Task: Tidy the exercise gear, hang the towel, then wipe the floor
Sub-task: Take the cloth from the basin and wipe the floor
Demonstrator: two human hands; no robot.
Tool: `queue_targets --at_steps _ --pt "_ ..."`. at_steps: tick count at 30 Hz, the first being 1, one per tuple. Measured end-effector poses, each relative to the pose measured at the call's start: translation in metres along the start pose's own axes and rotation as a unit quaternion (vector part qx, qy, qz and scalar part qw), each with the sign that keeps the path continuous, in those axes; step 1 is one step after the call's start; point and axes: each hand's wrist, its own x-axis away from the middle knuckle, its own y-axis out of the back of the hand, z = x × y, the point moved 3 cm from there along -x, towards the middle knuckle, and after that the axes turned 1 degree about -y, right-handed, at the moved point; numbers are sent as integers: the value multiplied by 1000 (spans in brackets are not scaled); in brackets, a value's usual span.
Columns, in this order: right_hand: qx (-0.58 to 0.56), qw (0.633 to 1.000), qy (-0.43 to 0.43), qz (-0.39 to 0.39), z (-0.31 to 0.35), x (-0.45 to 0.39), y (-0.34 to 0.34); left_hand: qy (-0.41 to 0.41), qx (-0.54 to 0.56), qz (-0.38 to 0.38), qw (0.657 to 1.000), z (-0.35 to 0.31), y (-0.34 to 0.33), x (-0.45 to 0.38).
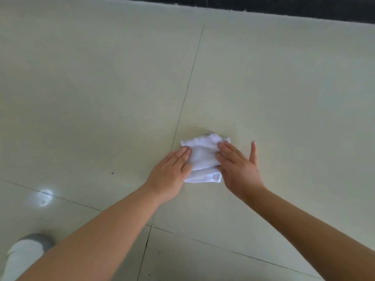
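Note:
A small folded white cloth (204, 154) lies flat on the pale tiled floor (284, 88), just right of a grout line. My left hand (172, 171) rests palm down on the cloth's left part, fingers together. My right hand (237, 167) presses flat on its right part, fingers spread, with one finger sticking out onto the bare tile. Neither hand curls around the cloth; both lie on top of it.
A dark band (284, 9) runs along the floor's far edge. A grey shoe and light trouser leg (28, 252) show at the bottom left. A bright light reflection (45, 196) and a small dark speck (112, 173) mark the tiles on the left.

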Motion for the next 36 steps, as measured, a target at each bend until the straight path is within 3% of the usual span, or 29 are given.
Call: queue_targets --at_steps 5,9,13,15,21,24,28,31,34,36 --pt "-1 993 -111 -29 -88 -20 18 -69 -78 6 995 -40 18 -112" --pt "-44 980 -194 17 -110 -72 33 -16 -135 -13 991 -32 47 -165" --pt "-8 979 -158 129 -95 -136 40 19 -159 -16 987 11 57 -171" --pt "-26 977 -148 152 -77 -154 38 38 -169 40 984 37 52 -160" --pt "-81 984 -101 122 -45 -124 18 13 -150 63 987 62 40 -116" --pt "-13 997 -52 62 -51 -80 16 -54 -121 46 990 40 35 -107" --pt "12 984 -158 78 -99 -45 30 -79 -78 10 994 -11 36 -147" --pt "21 955 -266 128 -156 -37 52 -91 -62 12 994 -51 45 -199" --pt "56 934 -317 153 -195 -46 65 -125 -49 22 991 -73 39 -239" --pt "46 928 -326 175 -207 -64 71 -103 -63 19 992 -76 50 -259"
